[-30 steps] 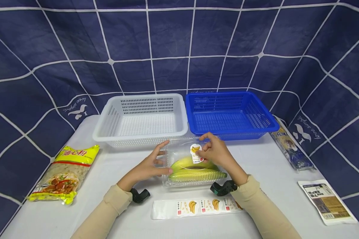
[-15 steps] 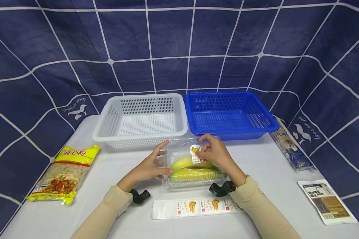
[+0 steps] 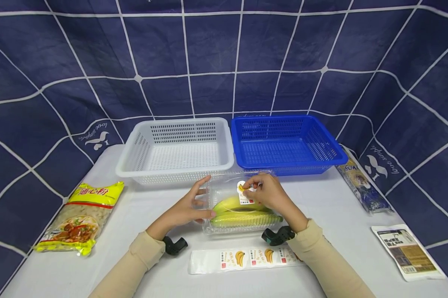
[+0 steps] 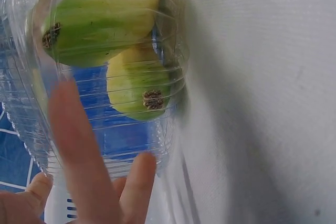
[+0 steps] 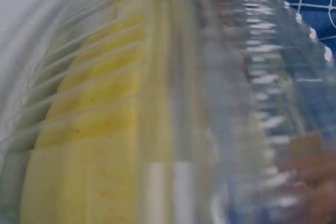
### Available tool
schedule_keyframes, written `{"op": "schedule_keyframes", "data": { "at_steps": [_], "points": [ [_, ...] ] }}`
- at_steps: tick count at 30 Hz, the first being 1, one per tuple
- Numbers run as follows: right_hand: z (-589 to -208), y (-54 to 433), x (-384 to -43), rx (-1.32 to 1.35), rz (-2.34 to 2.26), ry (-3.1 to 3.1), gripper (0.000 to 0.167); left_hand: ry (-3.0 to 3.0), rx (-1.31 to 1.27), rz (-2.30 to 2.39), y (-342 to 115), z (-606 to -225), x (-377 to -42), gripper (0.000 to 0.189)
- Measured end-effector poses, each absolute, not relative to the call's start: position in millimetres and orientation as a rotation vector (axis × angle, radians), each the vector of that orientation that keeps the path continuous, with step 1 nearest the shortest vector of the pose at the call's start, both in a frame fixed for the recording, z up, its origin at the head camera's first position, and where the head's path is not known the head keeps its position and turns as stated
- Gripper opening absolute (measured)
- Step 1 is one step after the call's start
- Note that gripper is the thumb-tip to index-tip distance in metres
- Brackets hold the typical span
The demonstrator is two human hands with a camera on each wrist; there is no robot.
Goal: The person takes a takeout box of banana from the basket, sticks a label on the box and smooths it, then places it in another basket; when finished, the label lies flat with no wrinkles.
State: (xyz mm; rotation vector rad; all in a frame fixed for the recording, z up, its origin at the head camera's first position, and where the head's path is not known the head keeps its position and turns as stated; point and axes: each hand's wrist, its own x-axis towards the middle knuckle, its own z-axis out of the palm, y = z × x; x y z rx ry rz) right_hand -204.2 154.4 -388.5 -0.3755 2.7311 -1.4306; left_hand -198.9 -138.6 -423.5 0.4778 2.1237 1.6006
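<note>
In the head view a clear plastic clamshell box [image 3: 224, 186] lies on the white table with bananas [image 3: 235, 218] inside. A white banana label [image 3: 246, 200] sits flat on its lid. My right hand [image 3: 268, 190] is over the lid, index fingertip and thumb touching the label's upper right part. Beside the box's left edge, my left hand [image 3: 188, 207] has its thumb at the near corner and its fingers spread along the side. The left wrist view shows the fingers [image 4: 79, 145] reaching along the ribbed wall. Ribbed plastic and a yellow banana [image 5: 94, 119] fill the right wrist view.
A strip of banana labels [image 3: 242, 260] lies in front of the box. Behind stand a white basket [image 3: 172, 171] and a blue basket [image 3: 291, 167]. A yellow-topped food bag [image 3: 80, 215] is at left; a blue-and-gold packet [image 3: 365, 182] and a white-brown pouch [image 3: 408, 251] are at right.
My right index finger has moved from the lid beyond the label down onto the label, close to the thumb. The left hand and box stay in place.
</note>
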Motion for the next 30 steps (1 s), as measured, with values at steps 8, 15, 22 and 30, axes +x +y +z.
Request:
{"op": "schedule_keyframes", "data": {
  "at_steps": [8, 15, 22, 30],
  "points": [
    [-384.6, 160.9, -206.5, -0.505, -1.302, 2.715, 0.045, 2.165, 0.521, 1.58, -138.0, -424.8, -200.4, 0.113],
    [-382.3, 168.6, -207.1, -0.647, -1.339, 2.598, 0.065, 2.147, 0.523, 1.584, -137.8, -425.8, -199.5, 0.113],
    [-379.9, 180.0, -208.9, -0.752, -1.453, 2.411, 0.066, 2.156, 0.505, 1.581, -136.7, -426.3, -199.2, 0.112],
    [-371.3, 188.3, -208.2, -0.829, -1.49, 2.304, 0.06, 2.175, 0.509, 1.573, -137.2, -425.5, -198.8, 0.113]
  ]
}}
